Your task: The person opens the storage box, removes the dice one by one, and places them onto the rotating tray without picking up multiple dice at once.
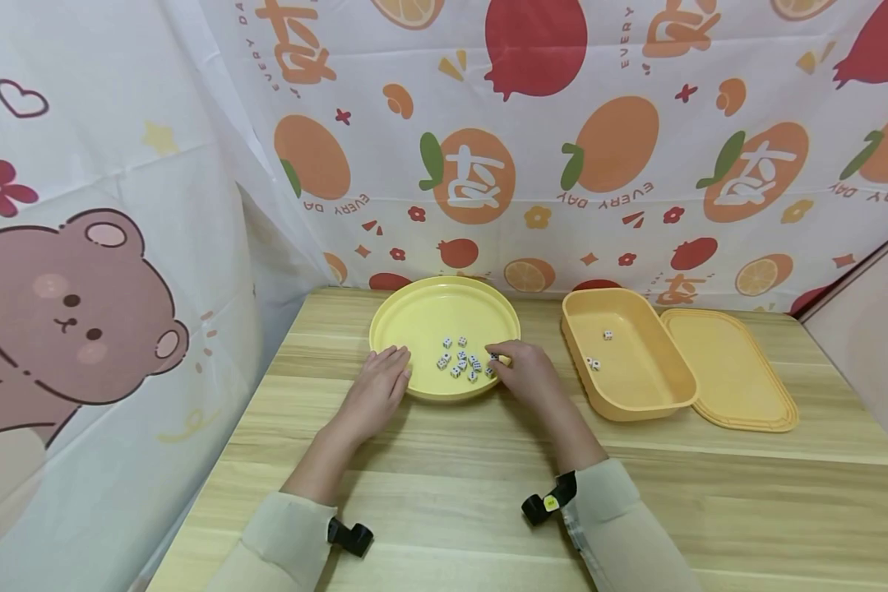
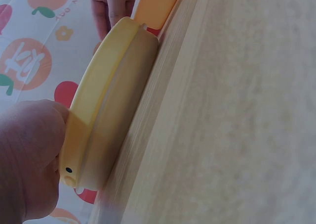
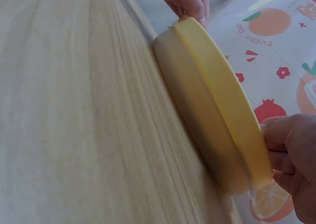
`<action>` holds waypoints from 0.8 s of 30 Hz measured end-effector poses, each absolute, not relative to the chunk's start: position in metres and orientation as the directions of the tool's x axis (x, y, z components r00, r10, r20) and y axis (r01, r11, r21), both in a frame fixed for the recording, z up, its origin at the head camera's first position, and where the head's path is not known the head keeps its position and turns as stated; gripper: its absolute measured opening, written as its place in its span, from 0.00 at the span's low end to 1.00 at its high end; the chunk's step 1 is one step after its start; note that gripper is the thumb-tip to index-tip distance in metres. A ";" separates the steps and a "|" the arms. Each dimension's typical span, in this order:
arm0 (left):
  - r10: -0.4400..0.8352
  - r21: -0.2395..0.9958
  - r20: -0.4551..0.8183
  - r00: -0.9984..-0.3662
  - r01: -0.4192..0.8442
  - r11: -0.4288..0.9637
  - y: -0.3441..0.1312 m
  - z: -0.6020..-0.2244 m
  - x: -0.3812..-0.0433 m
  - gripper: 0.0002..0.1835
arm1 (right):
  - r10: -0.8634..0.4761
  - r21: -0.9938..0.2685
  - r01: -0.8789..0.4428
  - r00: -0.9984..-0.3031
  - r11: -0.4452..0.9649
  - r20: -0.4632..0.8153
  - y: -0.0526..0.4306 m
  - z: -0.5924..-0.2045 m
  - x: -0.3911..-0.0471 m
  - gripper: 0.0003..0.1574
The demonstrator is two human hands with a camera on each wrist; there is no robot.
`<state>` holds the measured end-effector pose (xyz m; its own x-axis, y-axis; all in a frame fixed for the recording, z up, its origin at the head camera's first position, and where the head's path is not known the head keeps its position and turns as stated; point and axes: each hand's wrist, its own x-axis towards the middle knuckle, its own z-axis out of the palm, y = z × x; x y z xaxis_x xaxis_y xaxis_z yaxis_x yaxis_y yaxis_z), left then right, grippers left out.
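A round yellow tray (image 1: pixel 414 316) holds several small white dice (image 1: pixel 462 356) with dark pips, grouped toward its front right. My left hand (image 1: pixel 373 390) rests on the tray's left front rim, its fingers lying fairly straight over the edge. On the opposite side, my right hand (image 1: pixel 529 374) reaches over the rim and pinches a die (image 1: pixel 494 357) between thumb and finger. In the right wrist view the tray's wall (image 3: pixel 224 105) hides the dice, and my right hand (image 3: pixel 294 155) shows with bent fingers at the rim.
Right of the tray stands an orange-yellow rectangular box (image 1: pixel 636 362) with a few dice (image 1: pixel 608 335) inside. Its flat lid (image 1: pixel 740 370) lies beside it on the wooden table (image 1: pixel 444 493). A fruit-printed cloth (image 1: pixel 540 164) hangs behind; a bear-printed cloth (image 1: pixel 104 329) hangs at left.
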<state>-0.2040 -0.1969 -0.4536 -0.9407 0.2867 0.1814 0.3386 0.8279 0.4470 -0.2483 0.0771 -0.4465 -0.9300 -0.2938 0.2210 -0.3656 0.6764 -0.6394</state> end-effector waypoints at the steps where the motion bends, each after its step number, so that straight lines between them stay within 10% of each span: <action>1: 0.287 0.447 0.182 -0.941 0.339 0.828 -0.197 -0.453 -0.204 0.24 | -0.291 -0.638 -0.368 -0.929 0.677 0.227 0.077 -0.447 -0.248 0.18; 24: 0.290 0.444 0.188 -0.938 0.345 0.827 -0.196 -0.453 -0.203 0.24 | -0.229 -0.652 -0.346 -0.938 0.675 0.260 0.091 -0.440 -0.251 0.20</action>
<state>-0.2029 -0.1961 -0.4535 -0.9383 0.2901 0.1884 0.3448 0.8273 0.4435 -0.2509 0.0908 -0.4399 -0.9380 -0.2293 0.2599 -0.3456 0.6751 -0.6518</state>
